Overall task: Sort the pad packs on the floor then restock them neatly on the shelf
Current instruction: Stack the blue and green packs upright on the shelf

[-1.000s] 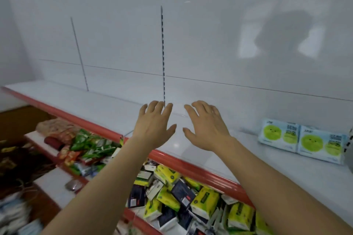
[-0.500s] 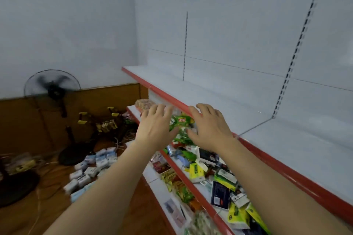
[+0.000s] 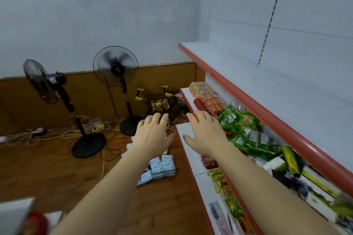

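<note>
Both hands are stretched out in front of the person, palms down, fingers straight and loosely spread, holding nothing. The left hand hangs over the wooden floor, just beside the shelf unit's near corner, and the right hand sits next to it, over the white edge of the lower shelf; the two are close together but apart. The pad packs, white and pale blue, lie in a cluster on the floor just beside the foot of the shelf, partly hidden under the left forearm, with a few more showing past the left wrist. The top shelf, white with a red front edge, runs above the lower shelf. Green snack bags and other mixed packets crowd the lower shelf to the right of the right hand. Away from the shelf, against the brown wall panel, stand two black pedestal fans, with white cables tangled around their bases. A black wire basket with yellow handles sits on the floor between the nearer fan and the end of the shelf.
</note>
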Demonstrator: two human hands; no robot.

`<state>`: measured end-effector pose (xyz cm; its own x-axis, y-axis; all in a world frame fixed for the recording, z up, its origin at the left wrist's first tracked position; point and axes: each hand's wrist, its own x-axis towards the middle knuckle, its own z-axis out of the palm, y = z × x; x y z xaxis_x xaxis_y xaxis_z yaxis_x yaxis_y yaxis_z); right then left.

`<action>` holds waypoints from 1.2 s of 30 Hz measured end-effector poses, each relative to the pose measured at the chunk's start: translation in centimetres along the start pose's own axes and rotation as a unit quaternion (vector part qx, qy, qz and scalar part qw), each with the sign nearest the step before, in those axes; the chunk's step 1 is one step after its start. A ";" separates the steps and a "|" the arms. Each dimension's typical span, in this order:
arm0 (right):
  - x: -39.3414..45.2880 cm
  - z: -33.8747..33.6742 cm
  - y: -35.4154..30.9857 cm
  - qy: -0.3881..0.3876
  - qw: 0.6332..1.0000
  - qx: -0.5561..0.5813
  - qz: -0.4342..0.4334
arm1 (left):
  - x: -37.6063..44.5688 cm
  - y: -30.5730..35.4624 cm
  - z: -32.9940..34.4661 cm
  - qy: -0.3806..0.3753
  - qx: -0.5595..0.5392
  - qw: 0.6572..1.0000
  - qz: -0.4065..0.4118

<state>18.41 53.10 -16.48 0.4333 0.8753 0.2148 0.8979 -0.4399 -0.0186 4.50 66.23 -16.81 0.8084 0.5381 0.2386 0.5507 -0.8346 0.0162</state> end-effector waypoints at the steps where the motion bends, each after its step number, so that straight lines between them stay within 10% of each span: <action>1: 1.5 1.0 0.2 -0.008 1.000 0.001 -0.010 | 0.9 -0.6 0.8 -0.010 0.005 1.000 -0.009; 24: 34.1 28.2 0.7 -0.218 0.975 -0.009 -0.047 | 25.1 -20.8 28.8 -0.251 -0.062 0.961 -0.095; 36: 44.9 53.6 3.9 -0.350 0.936 0.023 -0.039 | 33.1 -26.9 52.9 -0.358 -0.098 0.919 -0.135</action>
<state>45.51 101.45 -59.25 0.2964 0.8289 -0.4744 0.9247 -0.3733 -0.0746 27.43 112.78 -60.76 0.6160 0.6100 -0.4984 0.7600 -0.6266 0.1725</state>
